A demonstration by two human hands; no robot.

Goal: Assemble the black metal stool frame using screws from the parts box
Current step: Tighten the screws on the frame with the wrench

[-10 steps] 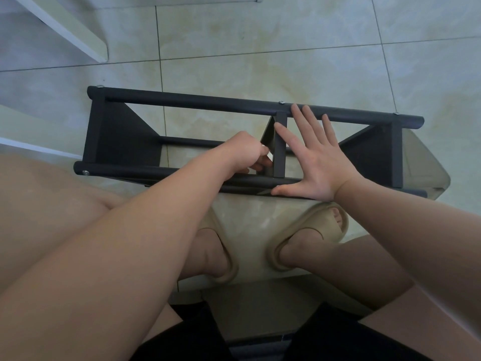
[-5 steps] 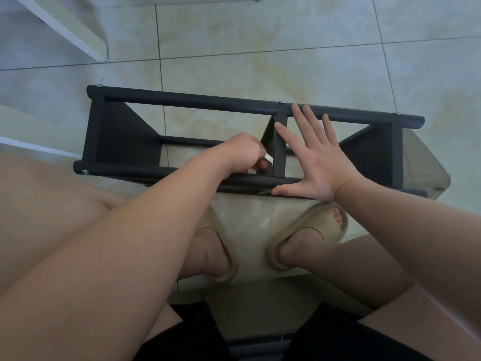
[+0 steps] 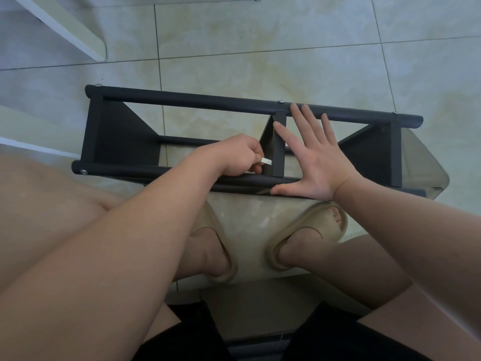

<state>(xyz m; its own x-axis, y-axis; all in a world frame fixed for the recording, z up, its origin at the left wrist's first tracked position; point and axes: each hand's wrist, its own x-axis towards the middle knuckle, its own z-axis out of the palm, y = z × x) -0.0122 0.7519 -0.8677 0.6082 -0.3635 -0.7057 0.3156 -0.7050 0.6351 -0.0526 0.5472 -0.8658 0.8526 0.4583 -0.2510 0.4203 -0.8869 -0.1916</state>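
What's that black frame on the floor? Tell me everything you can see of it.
The black frame looks like matte painted metal: long round bars joined by flat crosspieces and triangular panels, silver screw heads at joints. It rests on the tiled floor. The right hand lies flat on it, fingers spread; the left hand holds a small silvery tool at the middle crosspiece.

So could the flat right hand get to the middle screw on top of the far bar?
Probably yes. The right hand lies open on the black frame, its fingertips right beside the middle screw, and nothing covers that screw.
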